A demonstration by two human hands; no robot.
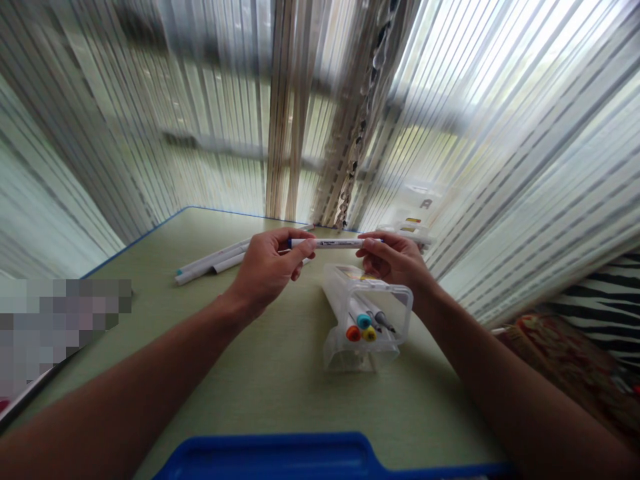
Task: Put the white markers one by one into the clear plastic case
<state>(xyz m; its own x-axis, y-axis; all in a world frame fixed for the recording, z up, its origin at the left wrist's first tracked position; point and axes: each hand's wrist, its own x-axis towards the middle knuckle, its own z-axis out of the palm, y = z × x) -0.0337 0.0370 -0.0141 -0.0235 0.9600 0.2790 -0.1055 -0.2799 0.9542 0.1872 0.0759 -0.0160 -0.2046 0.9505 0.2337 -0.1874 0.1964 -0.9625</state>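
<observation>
Both my hands hold one white marker pen level above the green table. My left hand is closed on its left end, near a dark blue cap. My right hand pinches its right end. Just below the pen lies a clear plastic pen case on its side, open toward me, with three markers showing orange, yellow and teal ends.
Several white markers lie on the table at the left rear. More white items rest by the sheer striped curtains at the back right. A blue plastic tray edge runs along the near side. A patterned fabric lies at right.
</observation>
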